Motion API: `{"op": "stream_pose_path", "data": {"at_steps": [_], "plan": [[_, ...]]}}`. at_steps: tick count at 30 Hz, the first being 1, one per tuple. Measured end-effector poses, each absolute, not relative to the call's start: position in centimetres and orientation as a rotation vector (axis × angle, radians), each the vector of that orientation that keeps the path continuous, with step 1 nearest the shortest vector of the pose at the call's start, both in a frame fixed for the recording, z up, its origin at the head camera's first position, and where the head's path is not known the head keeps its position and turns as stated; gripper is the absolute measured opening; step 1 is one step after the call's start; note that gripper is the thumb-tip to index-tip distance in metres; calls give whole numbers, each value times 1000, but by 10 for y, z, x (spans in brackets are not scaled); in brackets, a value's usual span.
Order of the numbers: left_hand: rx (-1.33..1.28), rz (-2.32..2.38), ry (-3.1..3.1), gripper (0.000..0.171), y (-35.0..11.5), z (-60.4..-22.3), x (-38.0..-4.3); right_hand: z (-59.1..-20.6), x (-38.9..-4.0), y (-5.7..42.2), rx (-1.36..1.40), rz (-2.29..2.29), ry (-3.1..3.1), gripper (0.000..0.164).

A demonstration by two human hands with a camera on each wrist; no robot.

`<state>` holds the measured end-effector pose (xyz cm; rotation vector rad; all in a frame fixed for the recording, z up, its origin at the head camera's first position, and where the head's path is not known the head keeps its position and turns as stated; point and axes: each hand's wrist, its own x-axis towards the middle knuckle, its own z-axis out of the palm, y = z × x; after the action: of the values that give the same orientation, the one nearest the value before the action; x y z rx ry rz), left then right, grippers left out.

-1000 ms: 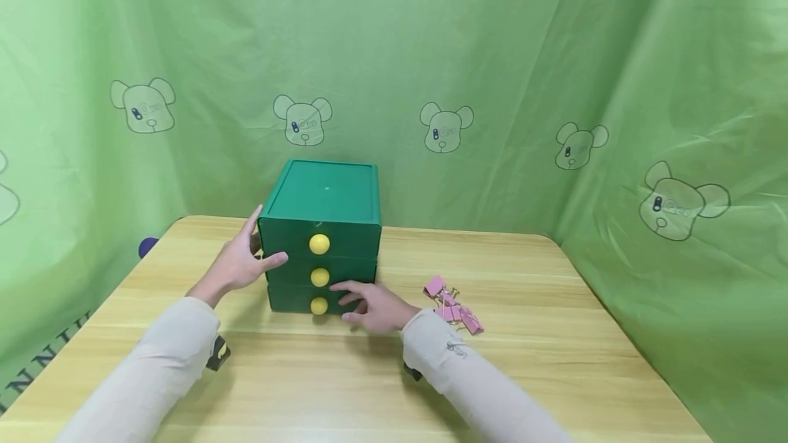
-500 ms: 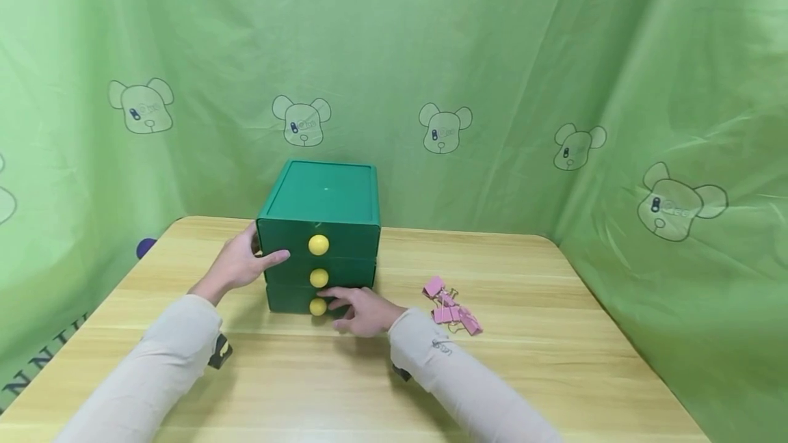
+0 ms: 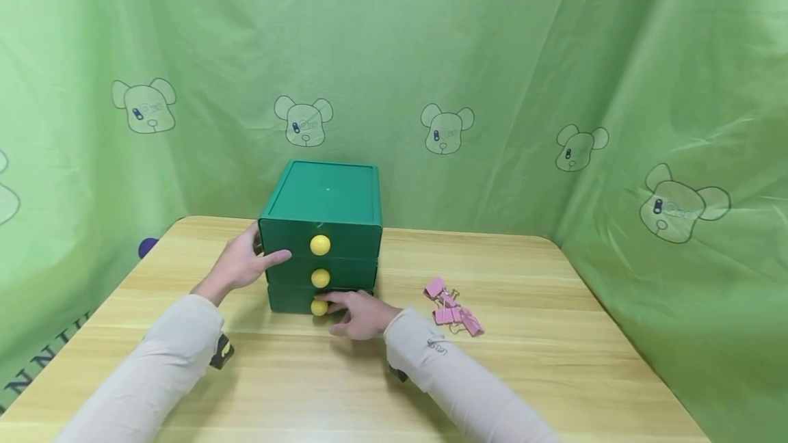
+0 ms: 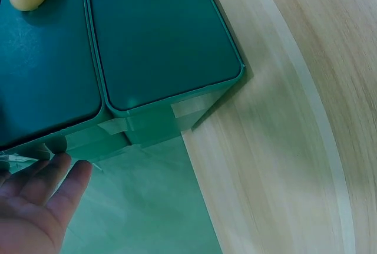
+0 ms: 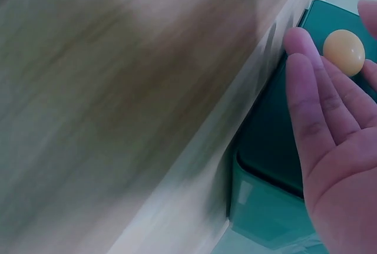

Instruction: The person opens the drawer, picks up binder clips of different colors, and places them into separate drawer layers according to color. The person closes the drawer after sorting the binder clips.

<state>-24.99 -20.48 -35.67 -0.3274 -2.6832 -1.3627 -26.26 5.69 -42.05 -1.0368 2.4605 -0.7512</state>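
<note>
A green three-drawer cabinet (image 3: 326, 190) with round yellow knobs stands towards the back of the table, left of centre. My left hand (image 3: 237, 262) holds its left front corner, thumb across the front and fingers along the side. In the left wrist view those fingertips (image 4: 62, 162) sit at the cabinet's side edge. My right hand (image 3: 363, 313) has its fingers hooked about the bottom drawer knob (image 5: 343, 52), with its palm facing the right wrist camera. A thin dark gap shows along the top of the bottom drawer (image 3: 289, 299).
Several pink binder clips (image 3: 452, 313) lie in a loose pile right of the cabinet. A wooden table (image 3: 542, 333) carries everything. Green curtains (image 3: 382, 39) printed with bear heads hang behind and at both sides.
My right hand has moved left to the bottom knob, and a gap has appeared above the bottom drawer. My left hand's outstretched fingers have drawn in against the cabinet's side.
</note>
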Motion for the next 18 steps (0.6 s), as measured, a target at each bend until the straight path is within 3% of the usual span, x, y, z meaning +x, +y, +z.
{"op": "stream_pose_path", "data": {"at_steps": [18], "plan": [[-313,-1370,-2700,86,-205,-355,-249,-417,-258,54,-1065,-687,2491,59]]}}
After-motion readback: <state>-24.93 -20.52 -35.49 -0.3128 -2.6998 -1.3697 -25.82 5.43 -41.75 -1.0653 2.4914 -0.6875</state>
